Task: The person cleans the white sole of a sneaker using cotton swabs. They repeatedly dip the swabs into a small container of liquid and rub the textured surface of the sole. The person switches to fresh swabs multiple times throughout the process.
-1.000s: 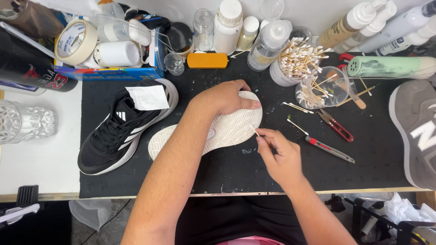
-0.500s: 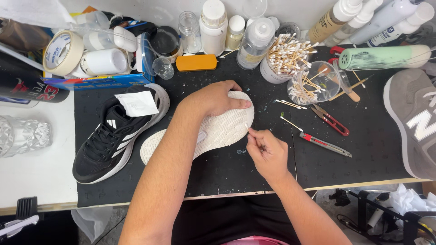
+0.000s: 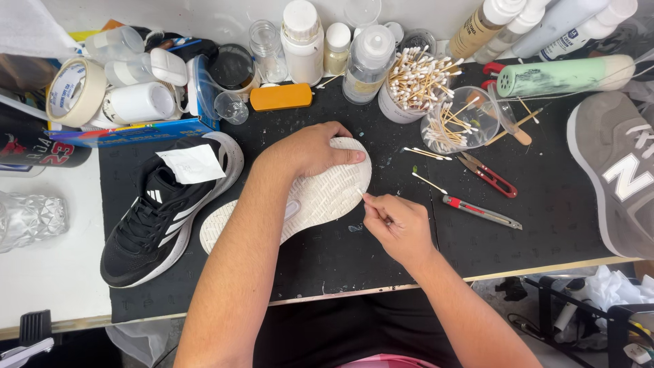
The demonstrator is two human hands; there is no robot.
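Two hands at work on one white-soled shoe, lying sole-up on the black mat of the desk; left hand pressed over the toe end, fingers spread and clamped on the sole's edge; right hand just beside the toe, fingers pinched on a cotton swab, tip touching the tread; black sneaker upright to the left, touching the sole's heel end; red-handled snips and utility knife lie to the right.
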